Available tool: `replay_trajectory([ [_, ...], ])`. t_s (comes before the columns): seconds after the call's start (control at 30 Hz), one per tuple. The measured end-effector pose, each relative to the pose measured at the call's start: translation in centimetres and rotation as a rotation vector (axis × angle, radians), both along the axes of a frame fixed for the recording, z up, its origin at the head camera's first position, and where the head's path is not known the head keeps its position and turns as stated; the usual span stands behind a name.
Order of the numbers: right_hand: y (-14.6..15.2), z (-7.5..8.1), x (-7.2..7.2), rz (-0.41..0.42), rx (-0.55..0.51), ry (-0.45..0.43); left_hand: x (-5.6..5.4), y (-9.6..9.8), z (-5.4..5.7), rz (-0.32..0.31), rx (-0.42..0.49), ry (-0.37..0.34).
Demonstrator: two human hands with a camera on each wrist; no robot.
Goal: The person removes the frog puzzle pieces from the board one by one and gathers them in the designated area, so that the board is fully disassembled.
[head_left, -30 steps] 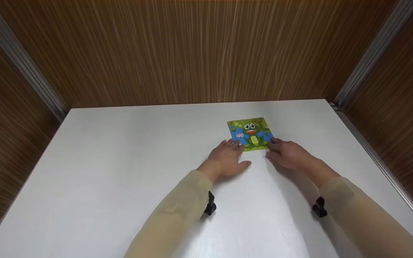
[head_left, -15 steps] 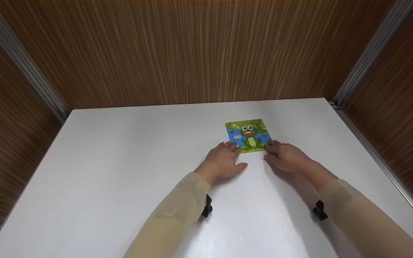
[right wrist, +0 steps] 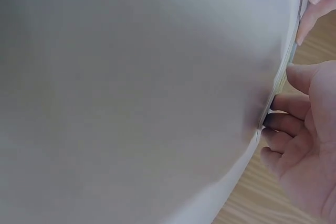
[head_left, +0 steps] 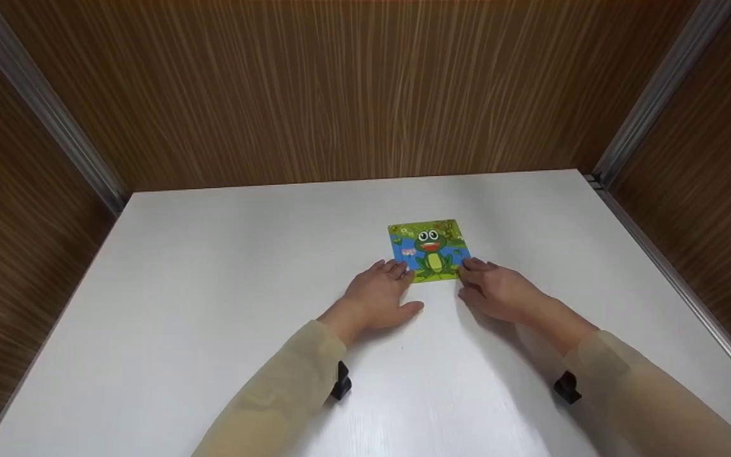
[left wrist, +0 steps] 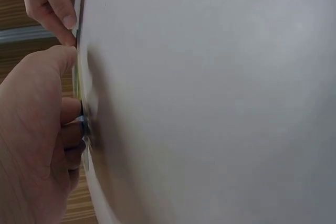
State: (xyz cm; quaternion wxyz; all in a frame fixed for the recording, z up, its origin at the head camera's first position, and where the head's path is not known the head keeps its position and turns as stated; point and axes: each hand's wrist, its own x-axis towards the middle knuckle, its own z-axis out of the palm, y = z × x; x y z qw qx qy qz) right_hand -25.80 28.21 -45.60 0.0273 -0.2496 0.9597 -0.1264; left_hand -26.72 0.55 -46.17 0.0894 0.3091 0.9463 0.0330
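Observation:
A flat square picture board with a green frog printed on it lies face up on the white table. My left hand lies palm down, its fingertips on the board's near left corner and the thumb spread away from it. At the near right corner, my right hand touches the edge with bent fingers, its thumb off the board. The left wrist view shows the left hand with its fingertips at the thin edge. Fingertips of the right hand meet that edge in the right wrist view.
Brown wood-grain panels rise behind the table and on both sides. Grey metal strips run up the corners. A small black mount shows under the left sleeve, another mount under the right.
The frog board has slid toward me and a little to the left. Both hands have moved along with it, their fingertips staying at its near corners.

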Motion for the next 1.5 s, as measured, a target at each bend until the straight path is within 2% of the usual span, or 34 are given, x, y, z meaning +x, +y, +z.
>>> replay_trajectory([
  [0.27, -1.7, -0.3, 1.4, 0.053, -0.016, 0.019, 1.4, -2.5, -0.5, -0.013, 0.035, 0.014],
  [0.47, -2.4, -0.4, 2.2, 0.087, -0.024, 0.022, 2.5, -3.8, -0.5, -0.021, 0.056, 0.022],
  [0.83, -3.8, -0.1, 3.5, 0.128, -0.017, -0.033, 4.3, -5.8, -0.3, -0.012, 0.097, 0.016],
  [1.2, -5.1, 0.1, 5.6, 0.178, -0.024, -0.095, 7.0, -7.7, -0.3, -0.004, 0.134, -0.005],
  [1.5, -6.2, 0.2, 7.0, 0.278, -0.019, -0.083, 9.0, -9.7, -0.4, -0.006, 0.16, 0.011],
])
